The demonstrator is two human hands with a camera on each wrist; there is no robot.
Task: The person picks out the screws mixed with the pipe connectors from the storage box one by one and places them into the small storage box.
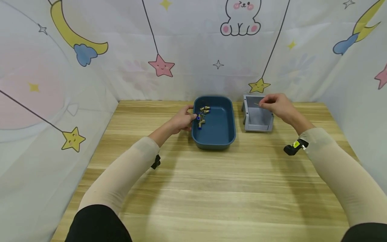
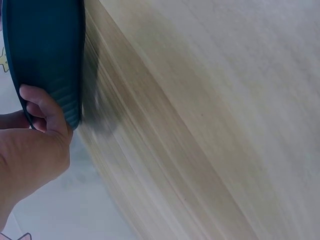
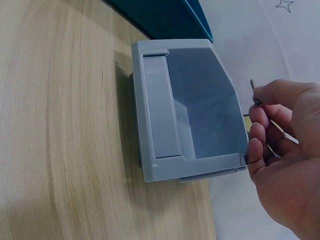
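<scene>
At the left rim of a blue plastic tray point(image 1: 214, 147), my left hand point(image 1: 182, 120) grips the wall, fingers over the edge and thumb along the outside; the left wrist view shows the same hand point(image 2: 42, 135) on the tray point(image 2: 45, 45). Brass fittings point(image 1: 206, 108), some with blue ends, and a few thin metal pieces lie along the tray's left side. Over the grey bin point(image 1: 258, 127), my right hand point(image 1: 279, 107) pinches a small metal screw point(image 3: 253, 85) between thumb and fingertips. In the right wrist view, the hand point(image 3: 285, 135) is beside the bin's back edge.
The tray and bin stand side by side on the wooden table point(image 1: 217, 188), near its back edge. A patterned cloth point(image 1: 193, 43) hangs right behind them, with more cloth at both sides.
</scene>
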